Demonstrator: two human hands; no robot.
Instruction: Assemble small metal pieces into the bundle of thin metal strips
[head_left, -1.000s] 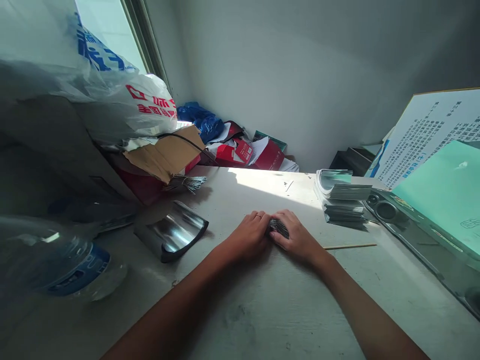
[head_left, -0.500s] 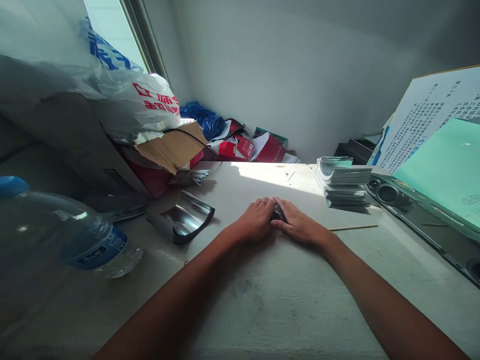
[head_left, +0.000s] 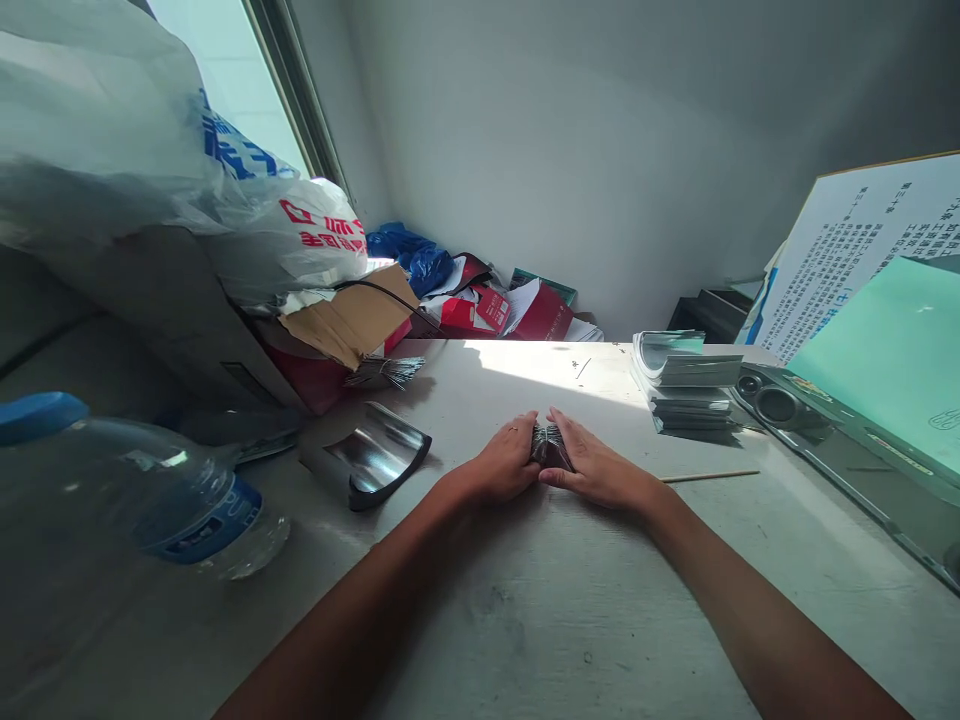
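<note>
Both hands meet near the middle of the white table (head_left: pixel 525 600), around a small bundle of thin dark and silvery strips (head_left: pixel 551 447). My left hand (head_left: pixel 511 458) presses on the bundle's left side, fingers together. On the right side my right hand (head_left: pixel 592 462) closes against it, its thumb stretched across the near edge. The bundle's middle shows between the hands; its ends are hidden. A similar tied bundle (head_left: pixel 386 372) lies by the cardboard at the back left. Left of my hands rests a curved shiny metal piece (head_left: pixel 381 448).
A clear bottle (head_left: pixel 202 510) lies at the left, below plastic bags (head_left: pixel 300 235). Curled booklets (head_left: pixel 682 370) are stacked at the right, near a thin stick (head_left: pixel 712 476). A green folder (head_left: pixel 892 350) and a printed sheet (head_left: pixel 862 240) stand further right.
My left hand's fingers have drawn back from the top of the bundle, so more of it shows between the hands. The whole view has shifted slightly, with things now lower in it.
</note>
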